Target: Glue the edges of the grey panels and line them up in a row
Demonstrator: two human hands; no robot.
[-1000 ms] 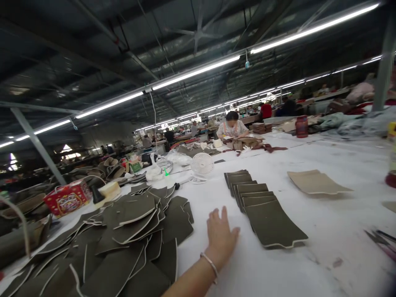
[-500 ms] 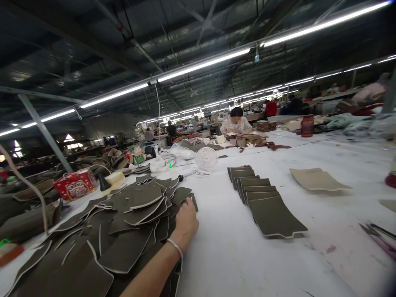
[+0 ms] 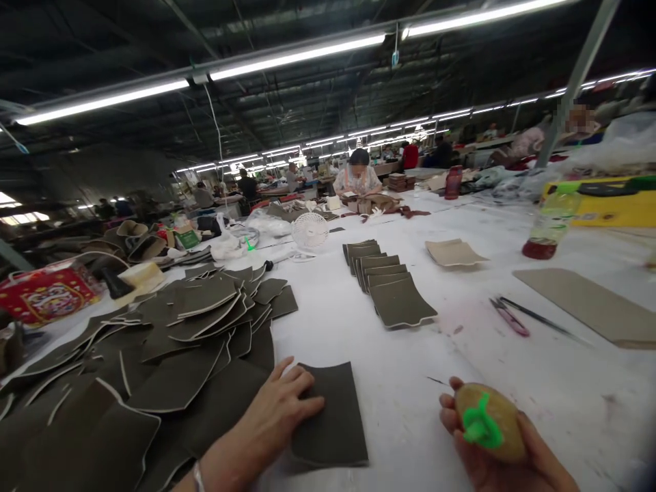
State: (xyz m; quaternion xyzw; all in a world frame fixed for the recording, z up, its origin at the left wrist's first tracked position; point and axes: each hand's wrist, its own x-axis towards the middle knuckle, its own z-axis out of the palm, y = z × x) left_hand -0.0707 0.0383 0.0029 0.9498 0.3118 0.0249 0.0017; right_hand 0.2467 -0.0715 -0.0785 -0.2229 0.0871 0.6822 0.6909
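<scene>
My left hand (image 3: 288, 403) lies with its fingers apart on the left side of a dark olive sheet piece (image 3: 335, 410), which is flat on the white table. My right hand (image 3: 492, 447), low on the right, is wrapped round a yellow-brown oval squeeze bottle (image 3: 493, 418) with a bright green nozzle. Left of my left hand spreads a loose heap of dark olive pieces (image 3: 199, 362) with pale edges. Ahead, several like pieces overlap in a stepped row (image 3: 402, 301).
Pink-handled thread snips (image 3: 512, 318) and a dark slim tool (image 3: 538, 318) lie to the right. Beyond them are a beige panel (image 3: 589, 301), a plastic bottle (image 3: 546, 225) and a beige piece (image 3: 454, 251). A white fan (image 3: 309, 232) stands ahead; a person (image 3: 359, 174) works across the table.
My left hand has come back from the heap's right edge, and a dark piece now lies under its fingers. My right hand has come into view with the bottle. The view has turned right.
</scene>
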